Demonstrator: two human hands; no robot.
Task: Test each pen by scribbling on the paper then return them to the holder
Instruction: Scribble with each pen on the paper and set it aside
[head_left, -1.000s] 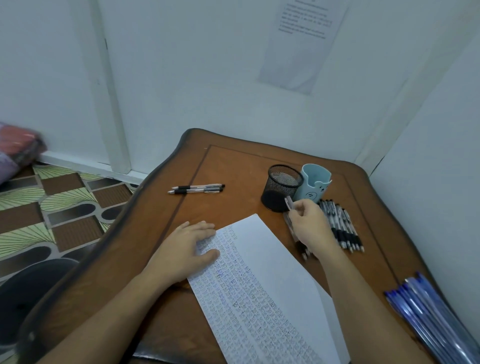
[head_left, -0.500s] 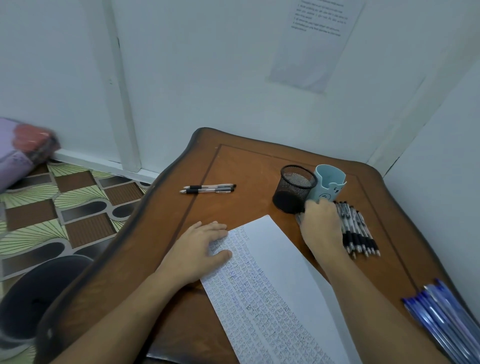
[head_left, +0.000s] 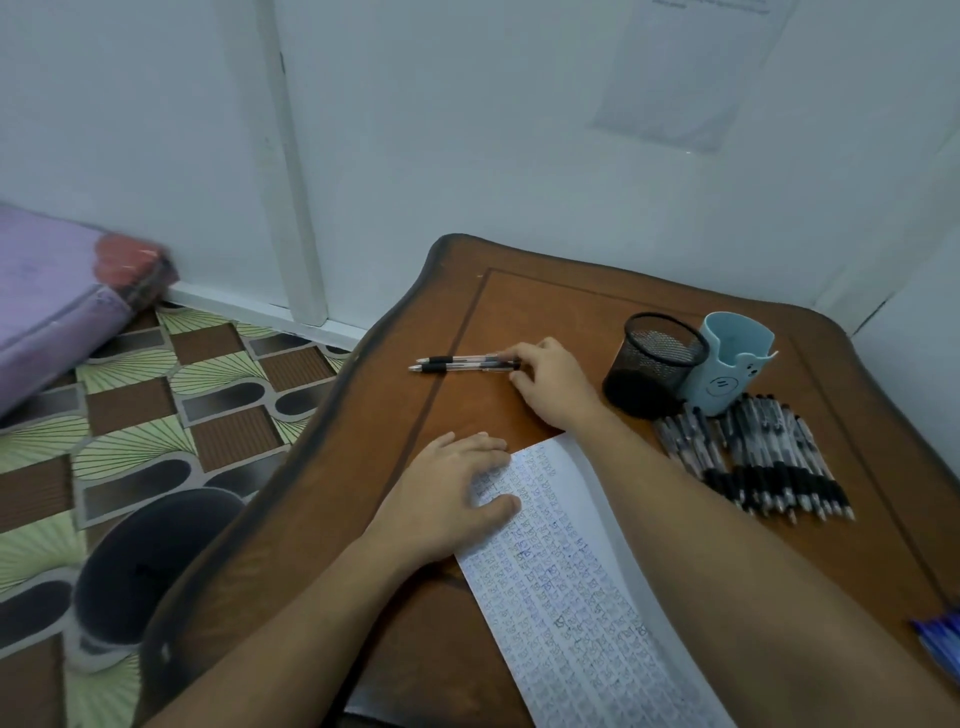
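Note:
Two clear pens with black grips (head_left: 457, 362) lie side by side on the far left part of the wooden table (head_left: 566, 306). My right hand (head_left: 550, 384) reaches across and its fingertips pinch their right ends. My left hand (head_left: 447, 493) lies flat on the top left corner of the scribble-covered paper (head_left: 571, 587). A black mesh holder (head_left: 654, 364) stands at the back beside a light blue holder (head_left: 727, 369). A pile of several black-grip pens (head_left: 763, 462) lies in front of the holders.
Several blue pens (head_left: 940, 639) lie at the table's right edge. White walls close the back and right. A dark round stool (head_left: 150, 566) stands on the patterned floor to the left, below the table's curved edge.
My right hand left the pile of pens by the holders and moved left across the table to the two separate pens. My left hand stayed on the paper.

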